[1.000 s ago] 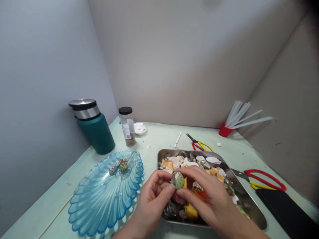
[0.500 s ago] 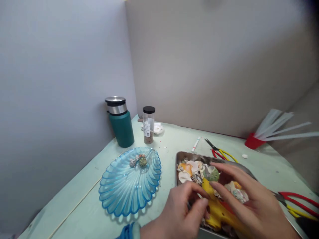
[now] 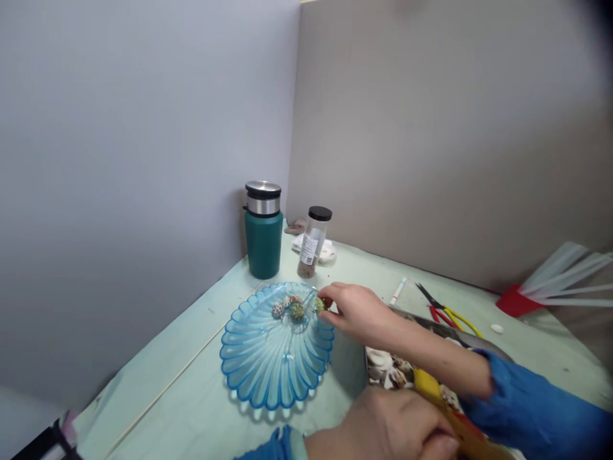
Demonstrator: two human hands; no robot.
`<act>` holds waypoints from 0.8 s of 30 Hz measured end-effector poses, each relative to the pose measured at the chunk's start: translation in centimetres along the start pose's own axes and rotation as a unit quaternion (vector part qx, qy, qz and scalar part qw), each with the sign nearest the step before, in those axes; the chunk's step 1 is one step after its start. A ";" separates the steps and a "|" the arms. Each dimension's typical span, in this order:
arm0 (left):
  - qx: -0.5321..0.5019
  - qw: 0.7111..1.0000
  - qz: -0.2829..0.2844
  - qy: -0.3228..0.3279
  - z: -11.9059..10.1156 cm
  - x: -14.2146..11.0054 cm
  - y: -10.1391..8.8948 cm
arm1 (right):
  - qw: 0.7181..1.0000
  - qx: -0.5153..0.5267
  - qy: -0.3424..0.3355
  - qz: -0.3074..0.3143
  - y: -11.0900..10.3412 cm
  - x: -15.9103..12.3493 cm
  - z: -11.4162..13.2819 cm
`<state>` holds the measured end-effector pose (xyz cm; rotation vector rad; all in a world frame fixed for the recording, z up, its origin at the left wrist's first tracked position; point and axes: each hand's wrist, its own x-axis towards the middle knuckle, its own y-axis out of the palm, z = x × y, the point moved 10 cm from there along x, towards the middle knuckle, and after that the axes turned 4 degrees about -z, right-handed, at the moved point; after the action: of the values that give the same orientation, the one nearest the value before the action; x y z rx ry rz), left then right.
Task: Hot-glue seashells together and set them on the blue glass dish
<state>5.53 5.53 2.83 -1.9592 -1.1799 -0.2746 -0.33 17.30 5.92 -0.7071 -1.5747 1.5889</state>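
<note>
The right hand [image 3: 357,311] has its fingers clamped on a green shell [image 3: 320,305] at the far right of the blue dish [image 3: 268,361]. Probably light, stiff and brittle, it suits a gentle side pinch. The left hand [image 3: 390,423] curls, its hold unclear

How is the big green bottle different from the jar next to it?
The bottle is dark green and you can't see inside, but the jar is see-through, with brown bits at the bottom. The bottle is fatter, and the jar is thinner. The bottle has a shiny silver top, while the jar has a black one. Both stand on the table with their tops on.
</note>
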 end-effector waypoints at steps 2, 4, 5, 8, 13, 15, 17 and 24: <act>-0.005 1.000 0.001 -0.004 0.1 -0.2 0.0 | 0.998 -0.055 0.004 0.021 1.3 1.6 0.4; -0.002 1.000 -0.001 -0.003 0.0 -0.3 -0.2 | 0.995 -0.090 0.010 0.035 2.4 2.6 0.4; 0.003 1.000 -0.003 -0.002 -0.1 -0.2 -0.3 | 0.994 -0.098 0.012 0.039 2.7 2.8 0.4; 0.028 0.999 -0.006 0.017 -0.6 -0.1 -0.7 | 0.996 -0.084 0.017 0.024 2.4 2.5 -0.4; 0.053 0.994 -0.021 0.091 -1.7 -0.2 -0.4 | 0.996 0.007 0.045 -0.077 -1.6 -2.4 -4.0; 0.045 0.992 -0.041 0.107 -1.9 -0.3 -0.4 | 0.993 0.031 0.057 -0.099 -2.7 -5.7 -5.6; 0.034 0.994 -0.043 0.099 -1.8 -0.4 -0.3 | 0.990 0.049 0.066 -0.115 -3.3 -9.1 -6.8; -0.023 0.997 -0.026 0.061 -1.9 -0.2 -0.3 | 0.983 0.054 0.116 -0.130 -2.8 -19.3 -9.6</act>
<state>5.56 4.08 4.12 -1.9244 -1.1553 -0.4474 18.49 6.49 5.38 -0.5774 -1.3406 1.3377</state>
